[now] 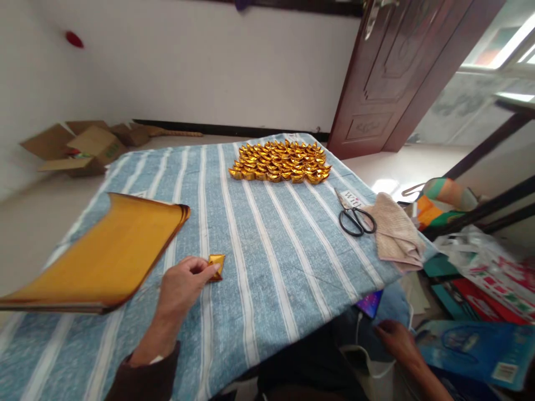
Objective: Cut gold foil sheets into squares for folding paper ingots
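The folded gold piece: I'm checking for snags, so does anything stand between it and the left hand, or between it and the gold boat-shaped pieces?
Nothing visible does. The left hand touches the folded gold piece; only striped cloth lies between that and the gold boat-shaped pieces. The scissors lie off to the right.

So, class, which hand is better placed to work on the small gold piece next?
Probably the left hand: its thumb is on the small gold piece, whereas the right hand is off the striped tablecloth, near the phone.
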Demonstrator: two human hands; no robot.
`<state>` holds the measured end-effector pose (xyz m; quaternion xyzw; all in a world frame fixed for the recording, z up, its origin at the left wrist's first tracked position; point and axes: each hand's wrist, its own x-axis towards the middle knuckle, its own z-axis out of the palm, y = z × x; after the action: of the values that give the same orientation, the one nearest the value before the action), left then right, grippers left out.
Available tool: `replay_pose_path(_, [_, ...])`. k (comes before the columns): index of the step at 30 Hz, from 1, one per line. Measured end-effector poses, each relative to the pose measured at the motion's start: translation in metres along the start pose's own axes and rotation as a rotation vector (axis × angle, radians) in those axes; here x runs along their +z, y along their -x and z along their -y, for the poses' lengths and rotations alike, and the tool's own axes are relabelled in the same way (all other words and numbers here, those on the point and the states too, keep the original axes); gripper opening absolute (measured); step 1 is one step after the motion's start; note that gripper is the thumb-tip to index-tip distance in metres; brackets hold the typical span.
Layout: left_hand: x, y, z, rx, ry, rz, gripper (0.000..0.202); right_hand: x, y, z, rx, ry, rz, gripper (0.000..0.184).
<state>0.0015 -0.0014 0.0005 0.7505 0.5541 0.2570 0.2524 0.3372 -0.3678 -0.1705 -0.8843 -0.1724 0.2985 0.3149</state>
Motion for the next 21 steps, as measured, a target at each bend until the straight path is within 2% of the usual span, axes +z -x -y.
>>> replay_pose_path(2, [0.001, 0.001, -0.003, -0.024, 0.036, -0.008, 0.032, -0.001, 0.022, 0.029, -0.070, -0.055, 0.213, 0.038])
replay_pose_path(3, [0.001, 0.001, -0.005, -0.041, 0.056, -0.006, 0.031, -0.002, 0.034, 0.051, -0.164, -0.120, 0.433, 0.036])
replay_pose_path(4, [0.002, 0.002, -0.007, -0.059, 0.078, 0.000, 0.031, -0.003, 0.047, 0.075, -0.249, -0.169, 0.579, 0.034])
replay_pose_path(5, [0.002, 0.003, -0.009, -0.074, 0.097, 0.008, 0.031, -0.004, 0.059, 0.102, -0.299, -0.201, 0.662, 0.030])
replay_pose_path(8, [0.004, 0.005, -0.015, -0.086, 0.130, 0.030, 0.032, -0.003, 0.085, 0.180, -0.522, -0.249, 0.750, 0.021])
replay_pose_path(10, [0.006, 0.007, -0.018, -0.082, 0.147, 0.029, 0.032, 0.005, 0.092, 0.219, -0.626, -0.294, 0.796, 0.019])
replay_pose_path(12, [0.008, 0.009, -0.021, -0.079, 0.178, 0.039, 0.032, 0.021, 0.091, 0.246, -0.708, -0.376, 0.748, 0.020])
replay_pose_path(14, [0.010, 0.010, -0.024, -0.078, 0.229, 0.061, 0.031, 0.042, 0.084, 0.266, -0.795, -0.432, 0.648, 0.022])
replay_pose_path(16, [0.013, 0.011, -0.027, -0.083, 0.286, 0.083, 0.031, 0.063, 0.073, 0.283, -0.856, -0.484, 0.418, 0.021])
replay_pose_path(18, [0.015, 0.010, -0.030, -0.092, 0.325, 0.076, 0.031, 0.082, 0.060, 0.299, -0.870, -0.480, 0.215, 0.020])
replay_pose_path(21, [0.018, 0.008, -0.032, -0.102, 0.335, 0.032, 0.032, 0.104, 0.037, 0.320, -0.797, -0.379, 0.106, 0.025])
